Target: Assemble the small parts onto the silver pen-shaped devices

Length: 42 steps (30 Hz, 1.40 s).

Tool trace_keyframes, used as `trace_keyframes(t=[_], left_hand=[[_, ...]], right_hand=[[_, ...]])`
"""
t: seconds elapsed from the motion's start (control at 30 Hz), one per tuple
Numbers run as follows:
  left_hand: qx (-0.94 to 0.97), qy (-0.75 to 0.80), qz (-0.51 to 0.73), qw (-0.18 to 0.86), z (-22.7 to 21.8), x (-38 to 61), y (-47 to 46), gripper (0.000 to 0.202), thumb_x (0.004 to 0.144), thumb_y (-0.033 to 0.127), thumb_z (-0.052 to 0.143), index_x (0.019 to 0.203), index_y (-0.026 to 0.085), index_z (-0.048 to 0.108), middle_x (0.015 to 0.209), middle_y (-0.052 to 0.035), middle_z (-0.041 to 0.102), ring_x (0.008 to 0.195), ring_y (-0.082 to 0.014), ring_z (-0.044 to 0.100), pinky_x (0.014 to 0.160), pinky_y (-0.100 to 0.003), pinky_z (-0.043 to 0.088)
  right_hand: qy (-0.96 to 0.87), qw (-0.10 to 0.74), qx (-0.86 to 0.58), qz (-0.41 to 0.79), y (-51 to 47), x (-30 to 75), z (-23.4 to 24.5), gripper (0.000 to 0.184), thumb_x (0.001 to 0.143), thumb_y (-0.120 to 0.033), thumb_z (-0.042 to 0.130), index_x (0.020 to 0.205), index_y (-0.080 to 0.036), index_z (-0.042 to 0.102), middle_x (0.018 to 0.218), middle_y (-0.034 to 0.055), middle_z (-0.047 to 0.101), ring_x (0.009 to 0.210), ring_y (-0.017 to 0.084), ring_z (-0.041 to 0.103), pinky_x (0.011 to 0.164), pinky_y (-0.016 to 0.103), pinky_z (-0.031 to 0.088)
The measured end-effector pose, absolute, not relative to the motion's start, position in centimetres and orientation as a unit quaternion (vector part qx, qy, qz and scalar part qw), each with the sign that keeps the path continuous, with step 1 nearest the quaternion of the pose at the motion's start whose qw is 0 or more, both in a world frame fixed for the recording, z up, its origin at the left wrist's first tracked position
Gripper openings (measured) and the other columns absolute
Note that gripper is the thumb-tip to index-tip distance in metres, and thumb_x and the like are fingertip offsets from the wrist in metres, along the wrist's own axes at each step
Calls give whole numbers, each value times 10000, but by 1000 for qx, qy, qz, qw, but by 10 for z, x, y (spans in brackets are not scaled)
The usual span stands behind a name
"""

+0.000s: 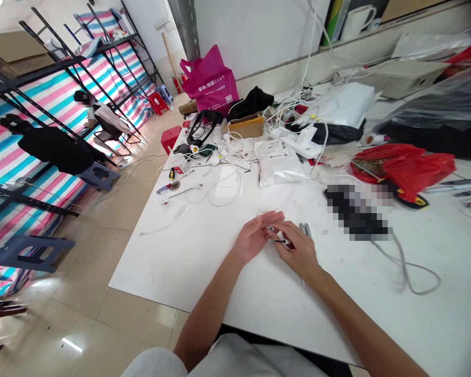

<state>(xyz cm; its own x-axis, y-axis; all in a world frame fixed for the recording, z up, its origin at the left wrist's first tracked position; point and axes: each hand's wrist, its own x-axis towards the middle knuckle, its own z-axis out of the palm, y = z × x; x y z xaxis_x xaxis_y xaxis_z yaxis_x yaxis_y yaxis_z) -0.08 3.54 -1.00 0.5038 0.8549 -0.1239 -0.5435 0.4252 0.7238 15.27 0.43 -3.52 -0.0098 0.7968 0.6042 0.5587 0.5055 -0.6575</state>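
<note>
My left hand [254,238] is above the white table [172,262], palm turned to the right, fingers stretched out. Close against it, my right hand [298,250] has thumb and fingers closed on a small white and metal part [284,241] with a thin dark piece on it. A shiny metal end [271,228] shows between the two hands. Whether the left fingers grip it, I cannot tell. Just beyond my right hand lie grey, rod-like handles [305,229], partly hidden by that hand.
A white plastic packet [278,162], a screwdriver [165,188], a power strip [304,141] and tangled cables lie farther back. A pink bag [212,84] stands at the far edge. On the right are a red plastic bag [419,170] and a grey cable [406,272]. Two people sit at left.
</note>
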Motion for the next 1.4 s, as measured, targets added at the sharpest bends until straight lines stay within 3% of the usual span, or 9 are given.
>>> trace_keyframes(t=[0.17, 0.37, 0.53, 0.67, 0.8, 0.9, 1.0, 1.2, 1.4], left_hand=[[360, 277, 429, 781, -17, 1, 36, 360, 899, 431, 772, 1139, 166, 807, 1412, -180, 668, 1192, -300, 674, 1016, -421, 470], [375, 287, 446, 760, -16, -2, 37, 254, 860, 378, 818, 992, 162, 806, 1261, -171, 739, 1023, -234, 704, 1001, -422, 477], [355, 298, 465, 754, -16, -2, 39, 301, 892, 438, 779, 989, 157, 731, 1187, -159, 753, 1050, -240, 702, 990, -403, 475], [294, 291, 515, 751, -20, -4, 44, 301, 913, 440, 758, 1004, 162, 685, 1103, -115, 733, 1048, -211, 684, 997, -377, 476], [244, 283, 526, 764, -18, -7, 45, 312, 897, 378, 785, 1118, 172, 702, 841, 6, 566, 700, -84, 514, 748, -259, 470], [258, 290, 507, 770, -15, -6, 42, 412, 913, 460, 752, 1172, 141, 721, 726, 48, 371, 606, -77, 319, 590, -243, 361], [317, 310, 493, 748, -16, -3, 38, 453, 859, 471, 810, 1151, 131, 746, 680, 67, 308, 605, -75, 280, 597, -257, 321], [329, 356, 506, 714, -26, 1, 40, 341, 709, 390, 927, 859, 147, 741, 691, 35, 496, 599, -57, 338, 583, -274, 259], [246, 320, 555, 727, -19, -7, 44, 313, 777, 370, 896, 944, 179, 714, 622, 92, 241, 568, -73, 221, 558, -248, 274]], right_hand=[[-686, 519, -489, 142, 6, 154, -38, 127, 975, -241, 594, 1088, -250, 651, 1004, 66, 744, 779, 179, 695, 520, 263, 485], [-702, 482, -495, 175, 10, 157, -42, 96, 990, -274, 577, 1048, -246, 648, 933, 49, 725, 737, 179, 655, 573, 285, 469], [-700, 480, -495, 187, 11, 156, -40, 132, 1011, -298, 572, 1115, -261, 645, 1023, 49, 734, 808, 185, 675, 594, 277, 469], [-678, 470, -523, 214, 9, 155, -36, 160, 1014, -400, 594, 1071, -257, 637, 929, 28, 684, 706, 156, 607, 580, 270, 430], [-667, 461, -541, 224, 9, 157, -36, 213, 1056, -430, 500, 1066, -245, 604, 887, 22, 650, 644, 143, 526, 633, 294, 432], [-679, 448, -541, 213, 10, 158, -39, 236, 1078, -406, 442, 1003, -240, 592, 796, 6, 597, 637, 151, 502, 643, 296, 407], [-706, 425, -529, 204, 11, 159, -40, 245, 1086, -373, 419, 992, -237, 600, 801, 7, 591, 663, 153, 520, 653, 289, 401], [-733, 391, -528, 176, 12, 158, -42, 267, 1083, -391, 426, 1022, -234, 634, 896, 43, 653, 708, 170, 585, 646, 293, 409], [-724, 410, -530, 165, 10, 158, -41, 254, 1087, -390, 422, 1096, -239, 626, 900, 45, 669, 708, 169, 596, 635, 288, 418]])
